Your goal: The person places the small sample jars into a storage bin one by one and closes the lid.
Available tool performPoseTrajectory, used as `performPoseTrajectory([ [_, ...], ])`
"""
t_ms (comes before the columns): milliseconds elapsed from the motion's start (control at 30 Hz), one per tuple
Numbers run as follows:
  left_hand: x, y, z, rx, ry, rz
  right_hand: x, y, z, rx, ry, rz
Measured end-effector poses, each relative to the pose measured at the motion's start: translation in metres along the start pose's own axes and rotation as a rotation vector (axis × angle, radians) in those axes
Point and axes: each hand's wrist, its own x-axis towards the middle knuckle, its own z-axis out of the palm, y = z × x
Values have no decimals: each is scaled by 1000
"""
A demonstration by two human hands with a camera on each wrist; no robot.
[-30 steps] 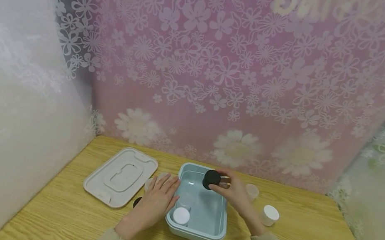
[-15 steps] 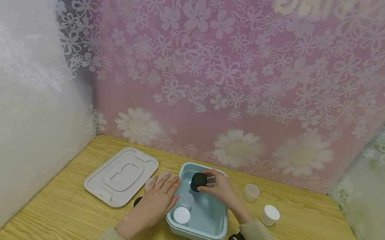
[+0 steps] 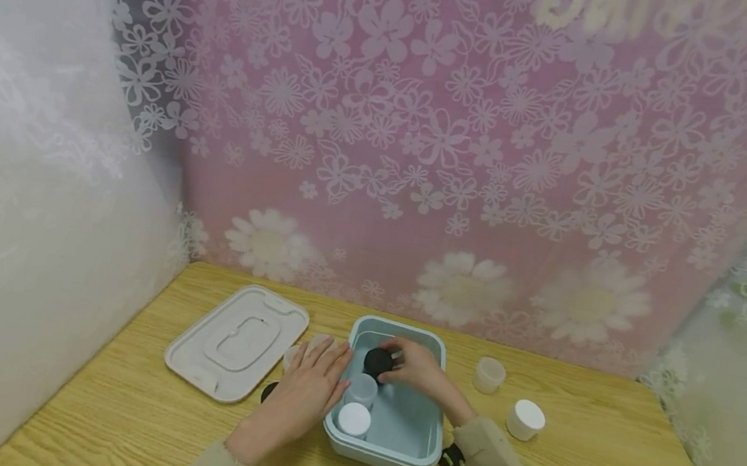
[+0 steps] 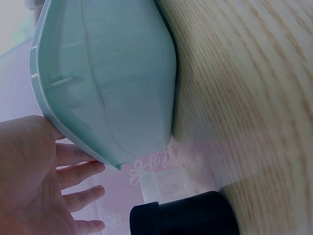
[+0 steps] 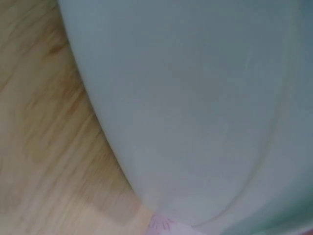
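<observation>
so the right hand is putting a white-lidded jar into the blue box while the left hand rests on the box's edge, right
Not quite. In the head view the jar that the right hand holds inside the blue box has a black lid, not a white one. The white-lidded jar already stands in the box, untouched. The rest holds: the left hand rests on the box's edge.

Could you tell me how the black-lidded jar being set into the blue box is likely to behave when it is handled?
The black-lidded jar looks small and round, held by the right hand, so it is probably light. On its side it would likely roll. Its smooth surface may be a little slippery. Inside the blue box, beside the clear jar, it seems unlikely to tip far.
</observation>
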Motion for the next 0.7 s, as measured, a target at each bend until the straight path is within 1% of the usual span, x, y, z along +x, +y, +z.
performPoseTrajectory([
  [233, 0, 0, 0, -13, 1, 0, 2, 0, 3, 92, -65, -36],
  [433, 0, 0, -1, -19, -2, 2, -1, 0, 4, 132, -101, -76],
  [600, 0, 0, -2, -18, 6, 5, -4, -2, 2, 138, -81, -80],
  [700, 0, 1, -2, -16, 7, 5, -8, -4, -2, 149, -21, -84],
])
